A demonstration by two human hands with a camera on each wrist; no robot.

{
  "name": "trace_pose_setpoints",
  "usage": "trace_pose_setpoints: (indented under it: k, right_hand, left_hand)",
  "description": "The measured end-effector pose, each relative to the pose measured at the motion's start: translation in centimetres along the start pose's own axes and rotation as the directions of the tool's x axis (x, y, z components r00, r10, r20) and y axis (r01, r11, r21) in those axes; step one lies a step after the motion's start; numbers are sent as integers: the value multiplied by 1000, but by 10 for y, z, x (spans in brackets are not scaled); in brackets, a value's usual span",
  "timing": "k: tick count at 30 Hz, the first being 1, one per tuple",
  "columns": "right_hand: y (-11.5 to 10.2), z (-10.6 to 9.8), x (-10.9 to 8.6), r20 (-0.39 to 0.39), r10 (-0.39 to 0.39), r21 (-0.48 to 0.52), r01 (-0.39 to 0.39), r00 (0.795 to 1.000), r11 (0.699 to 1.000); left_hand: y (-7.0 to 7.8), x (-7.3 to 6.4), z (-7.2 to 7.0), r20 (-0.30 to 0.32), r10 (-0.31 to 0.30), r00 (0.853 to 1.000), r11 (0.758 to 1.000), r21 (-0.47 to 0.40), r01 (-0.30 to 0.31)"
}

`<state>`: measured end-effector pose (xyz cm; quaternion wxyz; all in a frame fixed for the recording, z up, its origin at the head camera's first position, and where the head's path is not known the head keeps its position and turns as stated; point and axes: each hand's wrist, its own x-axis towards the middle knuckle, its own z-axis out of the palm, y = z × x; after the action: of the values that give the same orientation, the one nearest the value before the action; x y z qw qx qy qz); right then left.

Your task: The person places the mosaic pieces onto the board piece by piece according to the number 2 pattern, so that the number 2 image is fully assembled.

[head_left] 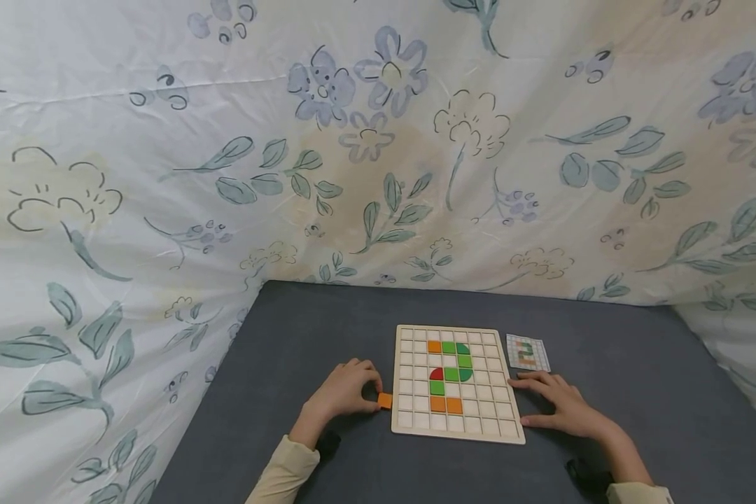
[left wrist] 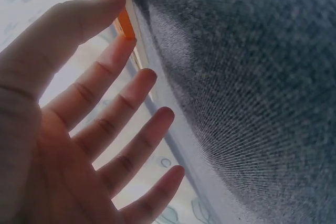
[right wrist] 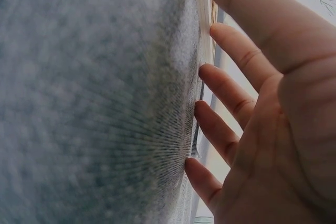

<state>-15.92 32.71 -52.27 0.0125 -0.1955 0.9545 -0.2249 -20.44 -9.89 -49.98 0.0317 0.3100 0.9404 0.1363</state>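
A wooden grid board (head_left: 409, 423) lies on the table with orange, green and red tiles set in some of its squares. Just off its left edge, my left hand (head_left: 346, 390) pinches an orange square tile (head_left: 386, 401) between thumb and index finger. The left wrist view shows this orange tile (left wrist: 125, 23) at the fingertips, the other fingers spread apart. At the board's right edge my right hand (head_left: 561, 404) touches the rim with its thumb and fingertips. The right wrist view shows those fingers (right wrist: 226, 87) spread and holding nothing.
A small pattern card (head_left: 528, 352) lies beyond the right hand, beside the board's upper right corner. Dark grey cloth (head_left: 327, 322) covers the table. A flowered curtain (head_left: 365, 210) hangs behind it and along the sides.
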Motion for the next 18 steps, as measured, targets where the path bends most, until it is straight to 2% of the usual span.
trace_pose_setpoints:
  k: [6,9,15,18]
  right_hand:
    - [1,0,1,-34,-47,-7,46,998,999]
    - [1,-2,3,-32,-44,-3,44,999,999]
    - [2,-5,12,7,-26,28,26,1000,999]
    - [5,-3,15,28,-71,90,69,997,994]
  left_hand:
    - [-1,1,-2,-26,-4,1000,1000,14,5]
    - [0,2,-4,-44,-10,999,1000,9,11]
    - [5,6,-6,-99,4,995,1000,-3,-4]
    - [9,8,-5,-114,19,993,1000,3,-19]
